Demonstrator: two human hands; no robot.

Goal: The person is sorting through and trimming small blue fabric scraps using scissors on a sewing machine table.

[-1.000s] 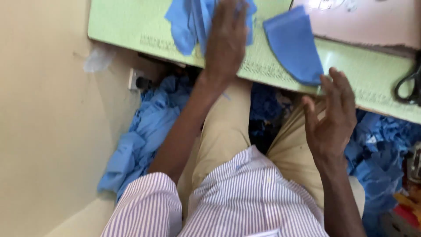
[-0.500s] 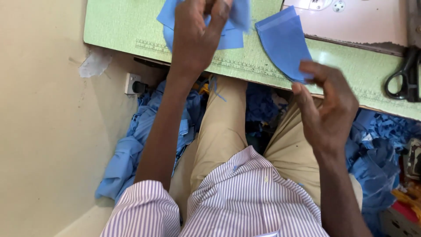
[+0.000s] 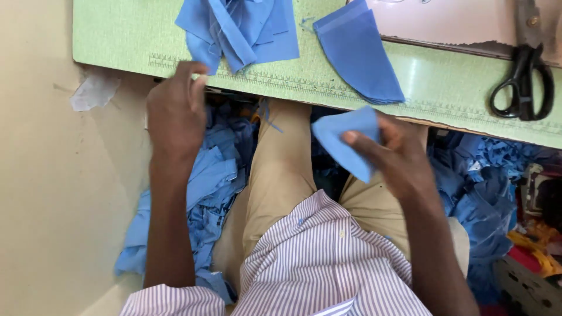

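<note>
My right hand (image 3: pixel 398 155) pinches a small blue fabric piece (image 3: pixel 345 137) between thumb and fingers, held above my lap just below the table edge. My left hand (image 3: pixel 175 111) hovers at the front edge of the green table (image 3: pixel 445 88), fingers loosely curled, holding nothing that I can see. Just beyond the left hand, a loose pile of blue fabric pieces (image 3: pixel 240 29) lies on the table. A neat stack of curved blue pieces (image 3: pixel 357 55) lies further right on the table.
Black scissors (image 3: pixel 521 76) lie at the table's right. A pale pink sheet (image 3: pixel 451 20) covers the far right of the table. Heaps of blue fabric scraps (image 3: pixel 205 193) lie on the floor at both sides of my legs. A cream wall stands on the left.
My left hand has come off the fabric pile and drawn back to the table edge. My right hand has taken one blue piece off the stack and lifted it toward me.
</note>
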